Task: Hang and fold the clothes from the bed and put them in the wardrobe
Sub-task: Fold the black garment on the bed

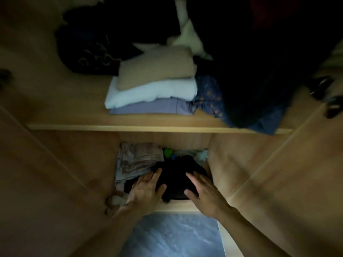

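A folded black garment (176, 175) lies in the lower compartment of the wooden wardrobe (159, 127). My left hand (146, 188) rests flat on its left side, fingers straight and spread. On its right side my right hand (202, 190) presses down the same way, thumb pointing inward. Both hands lie on top of the cloth without curling round it. The scene is dim.
Left of the black garment stands a pile of folded pinkish-grey cloths (137, 160). On the shelf above sits a stack of beige, light blue and lilac folded clothes (154, 86), with dark garments (89, 47) behind and a dark hanging garment (259, 71) at right. Blue-grey floor (170, 236) lies below.
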Demonstrator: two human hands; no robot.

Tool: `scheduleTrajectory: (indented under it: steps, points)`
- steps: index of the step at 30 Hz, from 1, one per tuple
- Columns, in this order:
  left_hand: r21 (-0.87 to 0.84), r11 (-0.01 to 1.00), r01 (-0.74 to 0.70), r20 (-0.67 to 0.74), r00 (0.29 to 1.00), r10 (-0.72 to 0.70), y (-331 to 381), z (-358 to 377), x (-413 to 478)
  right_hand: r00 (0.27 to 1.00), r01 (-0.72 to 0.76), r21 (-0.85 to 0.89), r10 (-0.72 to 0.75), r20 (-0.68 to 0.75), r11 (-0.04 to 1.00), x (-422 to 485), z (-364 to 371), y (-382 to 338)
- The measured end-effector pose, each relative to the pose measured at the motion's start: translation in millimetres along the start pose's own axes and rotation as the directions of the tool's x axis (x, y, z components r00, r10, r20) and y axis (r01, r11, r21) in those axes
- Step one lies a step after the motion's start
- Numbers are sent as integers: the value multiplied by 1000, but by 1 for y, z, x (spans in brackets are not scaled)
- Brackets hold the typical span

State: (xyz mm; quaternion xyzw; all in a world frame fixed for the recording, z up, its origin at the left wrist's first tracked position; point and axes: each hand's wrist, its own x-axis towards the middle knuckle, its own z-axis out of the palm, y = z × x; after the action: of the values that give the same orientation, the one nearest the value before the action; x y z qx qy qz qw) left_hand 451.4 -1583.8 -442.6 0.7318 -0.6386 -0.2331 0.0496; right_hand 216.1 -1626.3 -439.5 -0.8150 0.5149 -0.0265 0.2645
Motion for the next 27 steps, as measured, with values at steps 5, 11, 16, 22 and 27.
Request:
scheduleTrajectory:
  steps: [5, 11, 16, 22, 27]
  points:
    - [7, 994, -112, -117, 987, 112, 68, -111, -87, 991, -56, -75, 47, -123, 996, -82, -101, -72]
    - [38, 961, -276, -230, 933, 277, 104, -173, -166, 903, -218, -95, 164, -397, 971, -190, -154, -137]
    - [110, 894, -434, -258, 856, 448, 120, -180, -204, 848, -286, -119, 194, -493, 951, -266, -167, -163]
    - [103, 786, -610, -127, 776, 618, 172, -154, -246, 781, -422, 3, 365, -507, 907, -365, -155, -145]
    - [45, 629, -776, 39, 631, 775, 233, -114, -292, 607, -532, 188, 527, -595, 825, -469, -139, -126]
